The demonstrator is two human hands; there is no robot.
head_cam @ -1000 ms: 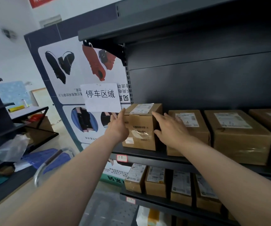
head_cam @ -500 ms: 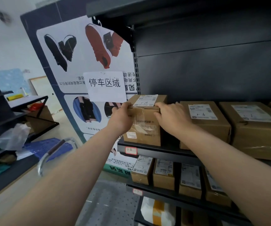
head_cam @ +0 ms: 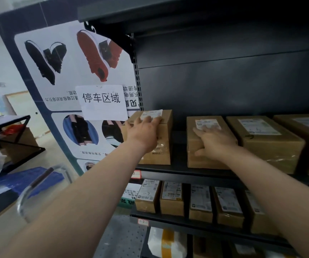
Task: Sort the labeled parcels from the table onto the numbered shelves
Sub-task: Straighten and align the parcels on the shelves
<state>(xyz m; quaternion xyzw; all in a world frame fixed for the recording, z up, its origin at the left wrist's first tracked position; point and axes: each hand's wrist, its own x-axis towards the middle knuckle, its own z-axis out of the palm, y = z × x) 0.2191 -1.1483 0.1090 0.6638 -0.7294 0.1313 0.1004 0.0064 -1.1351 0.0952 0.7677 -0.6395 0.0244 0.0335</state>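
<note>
A small brown parcel (head_cam: 162, 155) with a white label stands at the left end of the dark shelf (head_cam: 187, 174). My left hand (head_cam: 144, 131) lies flat over its top front edge, fingers straight across the label. To its right, with a gap between them, sits a wider brown parcel (head_cam: 194, 162). My right hand (head_cam: 215, 140) grips its front top edge, with fingers on top near the label and thumb against the front face. A red-bordered number tag (head_cam: 136, 174) is stuck on the shelf lip, its figures blurred.
Two more labeled parcels (head_cam: 269, 146) fill the same shelf to the right. The shelf below holds several small labeled boxes (head_cam: 172, 200) and has its own tag (head_cam: 142, 221). A poster panel with a paper sign (head_cam: 103, 101) stands left, with a trolley handle (head_cam: 38, 183) and a cluttered rack (head_cam: 10, 127) beyond.
My right hand has left the small parcel and moved right onto the wider one. My left hand has slid from the parcel's left side onto its top. The view has moved closer.
</note>
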